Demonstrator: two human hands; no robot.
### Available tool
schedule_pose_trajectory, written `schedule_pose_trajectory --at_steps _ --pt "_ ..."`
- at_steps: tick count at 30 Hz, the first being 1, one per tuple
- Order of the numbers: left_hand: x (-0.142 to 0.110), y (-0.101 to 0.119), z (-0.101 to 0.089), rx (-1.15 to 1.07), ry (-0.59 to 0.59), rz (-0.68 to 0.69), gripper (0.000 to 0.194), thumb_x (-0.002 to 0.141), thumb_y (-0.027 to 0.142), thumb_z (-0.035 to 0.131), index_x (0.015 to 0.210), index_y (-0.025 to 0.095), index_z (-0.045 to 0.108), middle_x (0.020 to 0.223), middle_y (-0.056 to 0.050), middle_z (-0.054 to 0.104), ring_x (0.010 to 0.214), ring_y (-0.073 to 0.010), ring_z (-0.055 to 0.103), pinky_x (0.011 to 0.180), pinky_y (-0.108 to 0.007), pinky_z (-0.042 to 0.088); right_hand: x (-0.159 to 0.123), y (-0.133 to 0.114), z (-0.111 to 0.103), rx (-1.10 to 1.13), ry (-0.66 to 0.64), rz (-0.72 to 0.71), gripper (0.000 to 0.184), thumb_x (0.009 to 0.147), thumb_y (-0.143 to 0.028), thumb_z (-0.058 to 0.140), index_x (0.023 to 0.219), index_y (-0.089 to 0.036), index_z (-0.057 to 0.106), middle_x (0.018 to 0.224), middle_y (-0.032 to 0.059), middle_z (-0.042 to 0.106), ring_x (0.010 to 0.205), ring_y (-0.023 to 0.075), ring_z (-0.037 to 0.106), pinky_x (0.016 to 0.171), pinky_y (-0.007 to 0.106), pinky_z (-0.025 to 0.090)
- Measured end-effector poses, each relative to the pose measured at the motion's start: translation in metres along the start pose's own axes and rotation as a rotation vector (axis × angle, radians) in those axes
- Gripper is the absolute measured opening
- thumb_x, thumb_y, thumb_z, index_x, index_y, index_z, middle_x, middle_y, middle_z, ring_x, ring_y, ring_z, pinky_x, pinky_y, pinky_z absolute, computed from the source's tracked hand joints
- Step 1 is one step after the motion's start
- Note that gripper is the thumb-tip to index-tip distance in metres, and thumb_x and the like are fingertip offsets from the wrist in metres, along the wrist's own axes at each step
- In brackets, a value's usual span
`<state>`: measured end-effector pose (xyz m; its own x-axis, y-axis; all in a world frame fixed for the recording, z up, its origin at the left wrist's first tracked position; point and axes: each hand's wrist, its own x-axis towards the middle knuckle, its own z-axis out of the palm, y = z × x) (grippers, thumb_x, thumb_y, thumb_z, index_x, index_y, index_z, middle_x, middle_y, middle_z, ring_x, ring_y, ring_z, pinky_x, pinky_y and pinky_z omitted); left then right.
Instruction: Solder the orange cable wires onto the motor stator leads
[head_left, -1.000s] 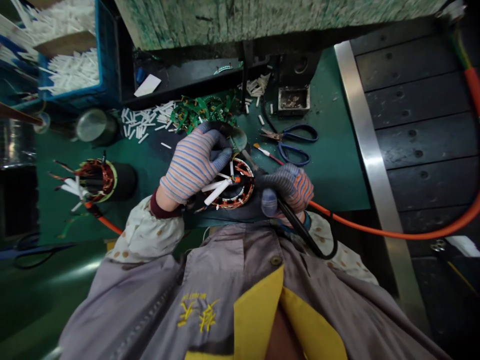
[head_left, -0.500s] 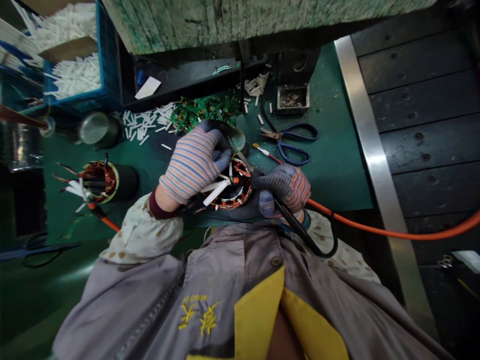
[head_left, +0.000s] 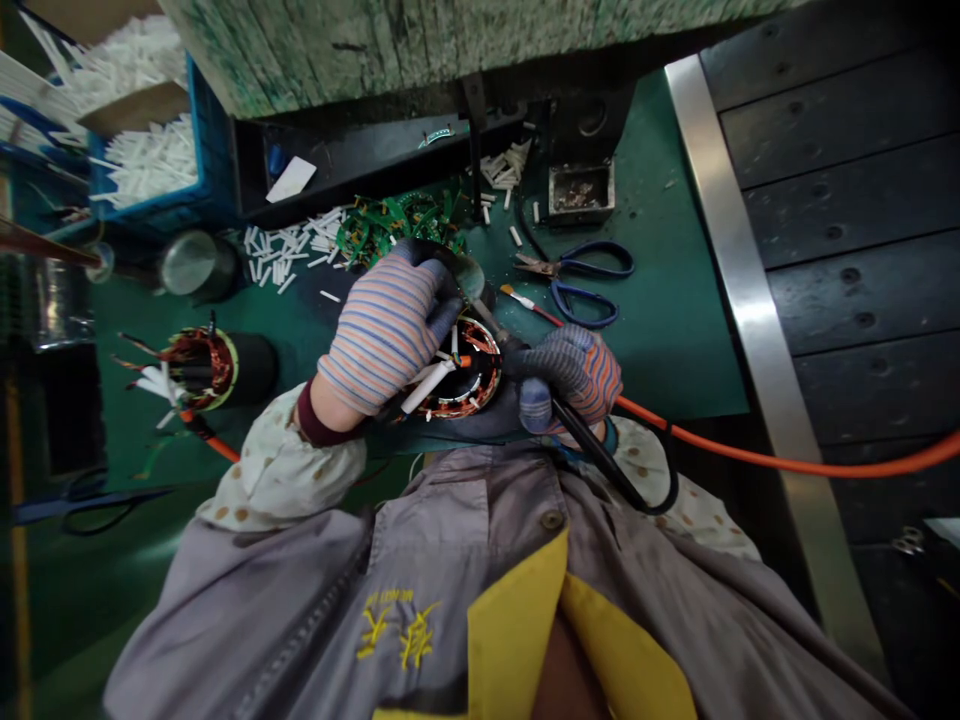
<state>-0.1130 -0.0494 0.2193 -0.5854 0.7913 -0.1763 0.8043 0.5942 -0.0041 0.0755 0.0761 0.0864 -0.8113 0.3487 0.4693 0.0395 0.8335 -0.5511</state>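
A: Where's the piece being worked on?
B: The copper-wound ring point(head_left: 465, 406) is on the near part of the green table point(head_left: 667, 350), between the two hands, its open end facing up. A white sleeve point(head_left: 427, 388) leans out of it toward the left.
A: How would you do this bit well?
B: Steady the soldering iron point(head_left: 589, 438) and bring its tip point(head_left: 484, 312) only to the spot wanted, I'd say. The windings are close by and could scorch, and the left fingers should keep clear of the hot metal.
A: And the right hand point(head_left: 574, 370)?
B: Closed around the iron's grip, coming in from the right. The tip slants far and left, by the ring's far edge; whether it touches, I can't tell.
A: What about the left hand point(head_left: 394, 330)?
B: It arches in from the left, back of the glove up, wrist low on the near side. Thumb and fingers curl toward the ring's far edge, but I can't tell whether they pinch anything.
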Motion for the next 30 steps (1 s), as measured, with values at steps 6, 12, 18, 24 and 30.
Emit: schedule_pose_trajectory --at_steps 6,12,18,24,30 --pt "-0.002 0.001 0.006 -0.093 0.045 -0.037 0.019 0.115 0.033 0.065 0.124 0.022 0.077 0.129 -0.015 0.075 0.124 -0.0369 0.075 0.111 -0.043 0.061 0.036 -0.009 0.006 -0.001 0.208 0.059 0.040 0.116 -0.041 0.056 0.125 -0.023 0.091 0.102 0.0118 0.076 0.101 0.0323 0.072 0.099 0.048 0.060" --pt "-0.001 -0.017 0.017 -0.167 0.126 0.036 0.020 0.114 0.036 0.063 0.119 0.025 0.079 0.124 -0.012 0.079 0.121 -0.0354 0.076 0.111 -0.046 0.063 0.074 -0.026 -0.009 -0.022 -0.022 0.067 0.037 0.116 -0.020 0.062 0.142 -0.021 0.089 0.118 0.0142 0.078 0.114 0.0322 0.071 0.108 0.050 0.060" --pt "0.006 -0.015 0.013 -0.199 0.125 0.002 0.019 0.112 0.036 0.065 0.111 0.022 0.078 0.112 -0.012 0.080 0.118 -0.0357 0.077 0.111 -0.049 0.065 0.041 -0.010 0.005 -0.013 0.149 0.107 0.040 0.115 -0.039 0.056 0.117 -0.021 0.092 0.101 0.0127 0.077 0.103 0.0323 0.072 0.096 0.048 0.061" --pt "0.008 -0.011 0.013 -0.167 0.144 -0.014 0.014 0.109 0.031 0.066 0.110 0.022 0.077 0.115 -0.011 0.080 0.114 -0.0344 0.078 0.105 -0.046 0.066 0.006 -0.001 0.002 0.067 0.007 0.053 0.026 0.102 -0.048 0.071 0.099 -0.033 0.092 0.091 0.0080 0.078 0.099 0.0310 0.076 0.090 0.038 0.060" --pt "0.007 -0.007 0.012 -0.131 0.148 -0.014 0.014 0.109 0.033 0.065 0.112 0.023 0.075 0.116 -0.013 0.079 0.113 -0.0344 0.078 0.101 -0.044 0.066 0.013 0.001 -0.003 0.010 -0.070 0.007 0.037 0.100 -0.060 0.066 0.097 -0.035 0.094 0.089 0.0093 0.082 0.102 0.0324 0.078 0.093 0.038 0.062"
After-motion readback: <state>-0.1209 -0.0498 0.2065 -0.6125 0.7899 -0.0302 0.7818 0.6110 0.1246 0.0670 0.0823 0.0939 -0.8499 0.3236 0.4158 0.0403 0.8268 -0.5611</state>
